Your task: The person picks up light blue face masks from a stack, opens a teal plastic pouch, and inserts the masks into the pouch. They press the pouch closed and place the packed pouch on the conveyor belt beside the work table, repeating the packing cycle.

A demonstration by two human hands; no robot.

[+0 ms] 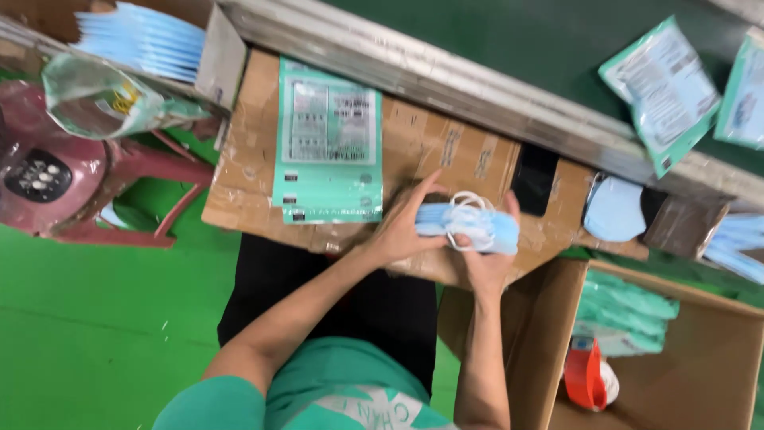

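Blue mask stack (468,225) pinched between both hands (446,239), right of flat teal packet (327,143) on cardboard (446,151)

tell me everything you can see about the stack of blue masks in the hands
The stack of face masks is light blue with white ear loops bunched on top. It looks like soft, thin fabric, several layers pressed together, lying roughly level above the taped cardboard work surface. The left hand grips its left end and the right hand holds it from below and from the right.

Packing workshop, conveyor belt (557,40), cardboard boxes (684,366), green floor (95,334)
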